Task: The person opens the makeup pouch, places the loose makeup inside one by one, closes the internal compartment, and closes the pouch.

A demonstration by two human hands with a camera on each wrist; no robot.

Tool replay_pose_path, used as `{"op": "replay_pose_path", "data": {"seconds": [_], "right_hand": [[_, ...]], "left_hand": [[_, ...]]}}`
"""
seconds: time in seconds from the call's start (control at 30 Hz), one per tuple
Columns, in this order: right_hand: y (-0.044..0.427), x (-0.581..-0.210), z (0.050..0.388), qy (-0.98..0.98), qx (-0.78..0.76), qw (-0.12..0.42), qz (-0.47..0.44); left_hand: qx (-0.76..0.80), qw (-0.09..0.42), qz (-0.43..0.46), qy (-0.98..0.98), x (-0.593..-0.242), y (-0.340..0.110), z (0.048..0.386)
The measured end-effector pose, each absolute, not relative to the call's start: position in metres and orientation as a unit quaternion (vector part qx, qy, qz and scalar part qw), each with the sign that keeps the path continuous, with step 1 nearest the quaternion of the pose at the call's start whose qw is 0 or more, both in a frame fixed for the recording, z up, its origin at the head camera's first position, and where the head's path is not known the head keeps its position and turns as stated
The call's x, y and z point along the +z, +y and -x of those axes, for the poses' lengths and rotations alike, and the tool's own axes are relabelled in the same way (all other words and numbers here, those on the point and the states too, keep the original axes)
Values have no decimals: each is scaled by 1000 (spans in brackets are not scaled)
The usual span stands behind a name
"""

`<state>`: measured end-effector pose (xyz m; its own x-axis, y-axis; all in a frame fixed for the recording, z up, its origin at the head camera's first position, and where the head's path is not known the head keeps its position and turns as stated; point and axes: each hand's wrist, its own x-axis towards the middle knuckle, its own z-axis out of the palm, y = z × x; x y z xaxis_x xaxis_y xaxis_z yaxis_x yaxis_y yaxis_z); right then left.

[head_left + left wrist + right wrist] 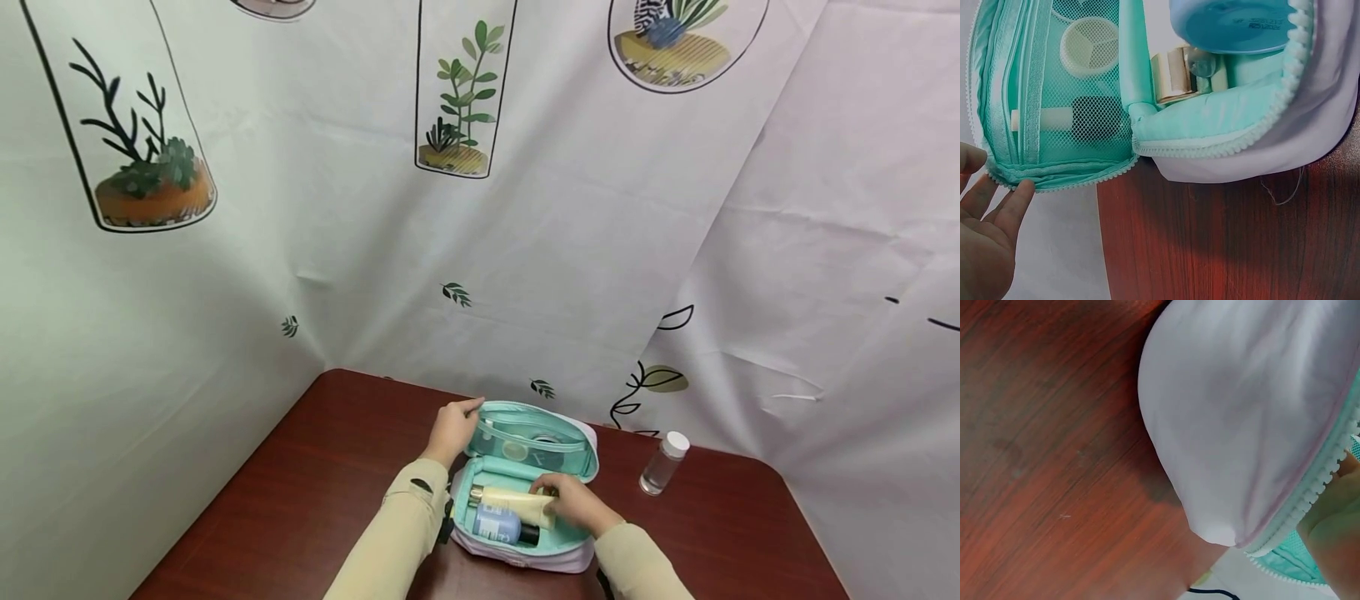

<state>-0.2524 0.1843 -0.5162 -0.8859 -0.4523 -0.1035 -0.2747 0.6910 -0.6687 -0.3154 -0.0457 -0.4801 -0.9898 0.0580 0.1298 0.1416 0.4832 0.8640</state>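
Note:
A toiletry bag (517, 560), pale lilac outside and mint green inside, lies unzipped on the table with its lid raised. My left hand (454, 429) pinches the upper left edge of the lid (1054, 178). Inside the bag, my right hand (573, 502) grips the flat right end of a pale yellow tube (517, 502) with a gold cap (1171, 76). Just in front of the tube lies a blue bottle (497, 524) with a black cap. In the right wrist view the bag's side hides most of the right hand (1335, 531).
The lid's mesh pocket holds a round pale container (1089, 47) and a small dark-capped bottle (1094, 117). A clear bottle (663, 465) with a white cap stands right of the bag on the reddish-brown table (315, 475). Behind hangs a printed white cloth (570, 208).

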Motion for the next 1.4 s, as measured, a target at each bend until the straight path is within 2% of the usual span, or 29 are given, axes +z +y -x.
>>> {"op": "replay_pose_path", "data": {"seconds": [0.57, 0.67, 0.77, 0.93, 1.0, 1.07, 1.17, 1.27, 1.4], "right_hand": [[184, -511, 254, 926, -265, 149, 224], [190, -495, 253, 923, -274, 116, 243], [205, -467, 256, 928, -286, 56, 230], [252, -418, 260, 974, -195, -88, 74], [273, -410, 261, 980, -161, -116, 14], [291, -411, 261, 982, -146, -117, -22], [309, -419, 260, 984, -153, -79, -50], [318, -430, 258, 983, -164, -49, -58], [324, -442, 256, 983, -171, -41, -56]], "left_hand": [[-510, 36, 59, -858, -477, -49, 316], [-507, 36, 57, -859, -477, -50, 317], [-505, 36, 58, -860, -477, -50, 318], [-506, 37, 58, -860, -476, -50, 320], [-505, 38, 58, -861, -477, -50, 320], [-501, 38, 59, -862, -477, -50, 320], [-498, 38, 59, -864, -479, -49, 319], [-501, 35, 61, -862, -480, -48, 318], [-507, 30, 62, -859, -481, -47, 316]]}}
